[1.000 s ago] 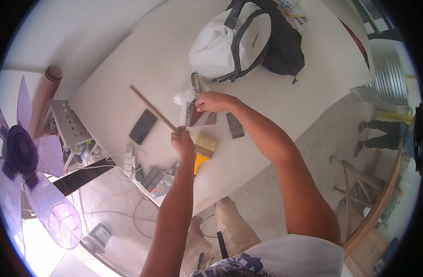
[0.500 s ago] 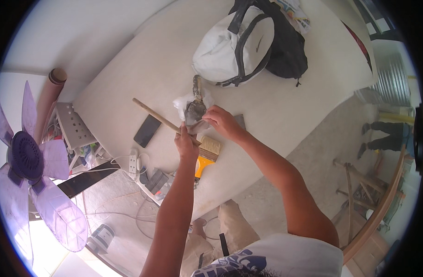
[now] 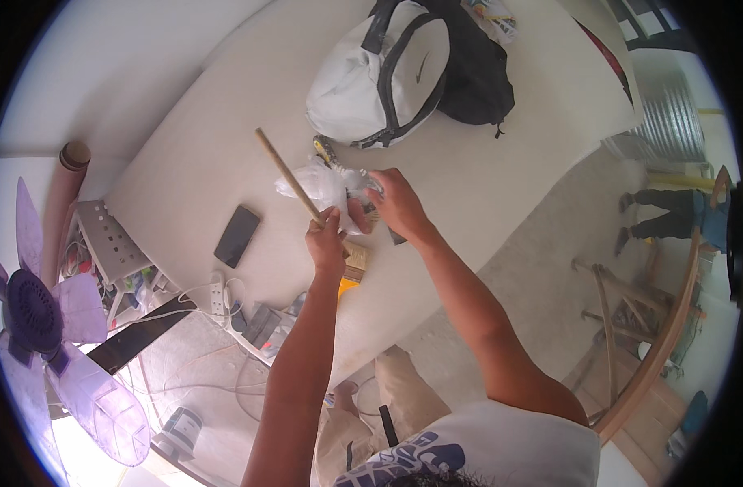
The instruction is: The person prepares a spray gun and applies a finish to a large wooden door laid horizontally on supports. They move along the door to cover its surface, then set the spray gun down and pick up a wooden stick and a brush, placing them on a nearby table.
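My left hand [image 3: 327, 242] is closed around the lower end of a thin wooden stick [image 3: 286, 172], which slants up and to the left. A crumpled clear plastic bag [image 3: 318, 185] lies just beyond it, partly behind the stick. My right hand [image 3: 401, 208] pinches the bag's right side with bent fingers. From the bag's far side sticks out a yellow-and-black, soiled handle [image 3: 325, 151]; the rest of that tool is hidden. A wide paintbrush [image 3: 355, 261] with a yellow handle lies partly under my left wrist.
A black phone [image 3: 237, 236] lies left on the pale tabletop [image 3: 185, 170]. White and black bags [image 3: 363, 81] stand at the far side. A power strip [image 3: 218, 299] and grey items [image 3: 267, 326] sit at the near left edge. A purple fan [image 3: 34, 304] stands left; another person's legs [image 3: 659, 213] show at right.
The stick has swung more upright in my left hand. My right hand has shifted a little, and the plastic now covers the dark, flat part of the tool seen before. The whole view has shifted.
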The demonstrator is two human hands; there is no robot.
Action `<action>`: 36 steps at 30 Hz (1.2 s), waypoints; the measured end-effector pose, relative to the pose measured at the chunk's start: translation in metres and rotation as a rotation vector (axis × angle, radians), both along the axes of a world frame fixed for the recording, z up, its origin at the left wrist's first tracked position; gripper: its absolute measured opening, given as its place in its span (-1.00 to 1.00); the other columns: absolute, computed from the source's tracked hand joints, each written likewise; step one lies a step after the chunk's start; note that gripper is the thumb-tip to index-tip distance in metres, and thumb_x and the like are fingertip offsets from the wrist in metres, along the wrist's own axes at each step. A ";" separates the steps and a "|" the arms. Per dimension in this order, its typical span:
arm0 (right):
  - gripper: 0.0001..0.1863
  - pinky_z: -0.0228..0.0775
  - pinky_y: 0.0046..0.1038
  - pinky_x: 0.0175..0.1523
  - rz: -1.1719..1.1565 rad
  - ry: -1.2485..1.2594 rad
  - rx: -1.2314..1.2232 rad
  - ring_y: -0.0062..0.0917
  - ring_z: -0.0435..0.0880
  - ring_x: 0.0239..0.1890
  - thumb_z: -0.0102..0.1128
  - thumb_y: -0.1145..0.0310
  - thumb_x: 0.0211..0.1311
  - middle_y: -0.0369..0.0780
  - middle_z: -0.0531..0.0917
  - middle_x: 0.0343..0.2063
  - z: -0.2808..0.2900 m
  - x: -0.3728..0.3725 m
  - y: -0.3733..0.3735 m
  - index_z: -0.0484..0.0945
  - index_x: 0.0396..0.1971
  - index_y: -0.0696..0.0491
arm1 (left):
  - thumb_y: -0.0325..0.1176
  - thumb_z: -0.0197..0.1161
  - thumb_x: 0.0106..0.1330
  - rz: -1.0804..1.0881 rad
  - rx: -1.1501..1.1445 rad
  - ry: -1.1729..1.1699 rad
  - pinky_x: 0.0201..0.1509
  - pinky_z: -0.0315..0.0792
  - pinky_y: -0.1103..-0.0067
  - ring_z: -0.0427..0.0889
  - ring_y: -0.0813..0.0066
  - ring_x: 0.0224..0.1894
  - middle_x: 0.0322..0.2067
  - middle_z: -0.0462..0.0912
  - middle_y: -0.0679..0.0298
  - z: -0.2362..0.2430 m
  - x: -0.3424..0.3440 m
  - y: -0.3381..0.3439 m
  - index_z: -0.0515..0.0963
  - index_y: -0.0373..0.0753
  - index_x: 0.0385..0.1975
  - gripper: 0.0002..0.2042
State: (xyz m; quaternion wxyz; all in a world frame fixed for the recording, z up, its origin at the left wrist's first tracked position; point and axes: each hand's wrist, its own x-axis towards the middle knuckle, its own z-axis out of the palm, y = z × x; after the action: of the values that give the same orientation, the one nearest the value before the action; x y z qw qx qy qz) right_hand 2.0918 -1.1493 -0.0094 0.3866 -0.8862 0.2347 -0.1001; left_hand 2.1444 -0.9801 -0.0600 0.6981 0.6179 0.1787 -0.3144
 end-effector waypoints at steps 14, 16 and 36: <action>-0.71 0.47 -0.21 0.01 -0.004 0.092 -0.296 -0.17 0.52 -0.02 0.41 0.29 0.12 -0.08 0.53 -0.08 -0.009 0.008 0.024 0.61 -0.23 0.13 | -0.25 0.24 0.43 0.176 0.073 0.045 0.02 0.68 0.36 0.59 0.09 0.09 0.04 0.50 0.01 0.013 -0.021 0.032 0.38 -0.51 0.15 -0.53; -0.76 0.50 -0.21 -0.07 0.025 0.134 -0.198 -0.15 0.60 -0.15 0.36 0.28 0.19 -0.09 0.61 -0.23 -0.005 0.010 0.027 0.62 -0.29 0.14 | -0.25 0.24 0.43 0.188 0.065 0.048 0.01 0.68 0.38 0.60 0.16 0.04 0.00 0.52 0.04 0.017 -0.025 0.031 0.40 -0.49 0.11 -0.56; -0.86 0.28 -0.57 -0.42 -0.143 0.392 1.270 -0.70 0.46 -0.47 0.18 0.36 0.38 -0.37 0.58 -0.47 -0.049 -0.020 0.034 0.61 -0.22 0.11 | -0.27 0.35 0.35 0.122 -0.017 0.128 -0.01 0.67 0.45 0.62 0.41 -0.12 -0.15 0.54 0.16 0.022 -0.052 0.004 0.43 -0.42 -0.09 -0.65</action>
State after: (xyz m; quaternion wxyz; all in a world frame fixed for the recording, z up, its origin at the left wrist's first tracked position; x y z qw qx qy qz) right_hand 2.0719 -1.1156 -0.0581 0.7760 -0.4705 0.3722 0.1948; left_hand 2.0929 -0.9759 -0.0380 0.7084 0.5786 0.2577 -0.3115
